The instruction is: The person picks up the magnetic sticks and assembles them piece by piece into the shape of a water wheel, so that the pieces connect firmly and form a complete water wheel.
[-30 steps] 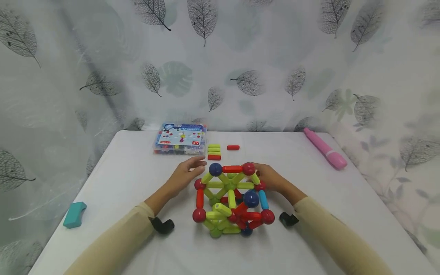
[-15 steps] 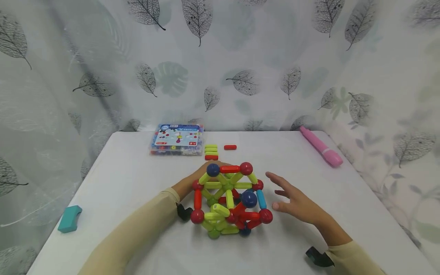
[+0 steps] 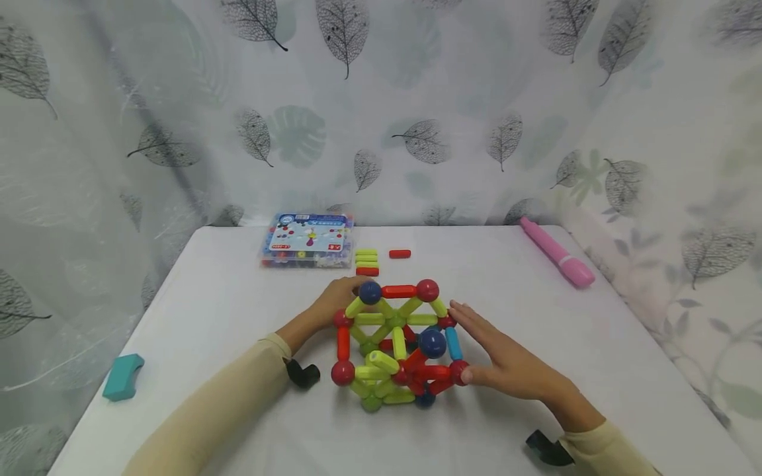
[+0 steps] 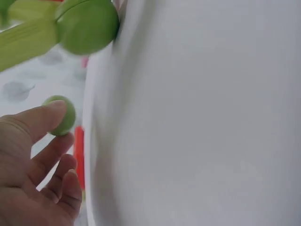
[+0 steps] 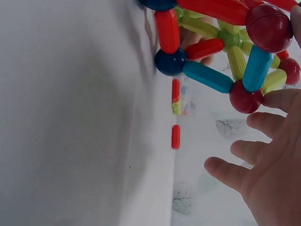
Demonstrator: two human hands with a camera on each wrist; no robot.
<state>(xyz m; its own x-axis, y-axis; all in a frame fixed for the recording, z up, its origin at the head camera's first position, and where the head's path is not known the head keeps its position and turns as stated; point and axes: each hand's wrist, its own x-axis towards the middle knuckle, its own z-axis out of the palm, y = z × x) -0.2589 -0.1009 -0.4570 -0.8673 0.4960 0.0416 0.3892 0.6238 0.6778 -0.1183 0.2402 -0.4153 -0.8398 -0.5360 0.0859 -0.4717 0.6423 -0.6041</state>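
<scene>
A magnetic building structure (image 3: 395,321) of coloured rods and balls stands on the white table. My left hand (image 3: 335,303) is at its far left side, fingertips hidden behind the blue ball (image 3: 370,292). In the left wrist view, the thumb and index finger of this hand pinch a green ball (image 4: 66,117). My right hand (image 3: 512,360) is spread along the structure's right side. Its thumb is at the lower red ball (image 3: 458,372) and its index finger at the upper red ball (image 5: 245,97), the other fingers held apart.
Behind the structure lie a few yellow-green rods (image 3: 366,259) and red rods (image 3: 399,254). A clear plastic box (image 3: 307,240) of parts sits at the back. The pink wand-like object (image 3: 557,252) lies at back right, a teal block (image 3: 123,377) at the left edge.
My left hand went behind the structure, then drew back left. My right hand came out from behind it, swung right, and then closed in to touch its right side. The structure stayed put.
</scene>
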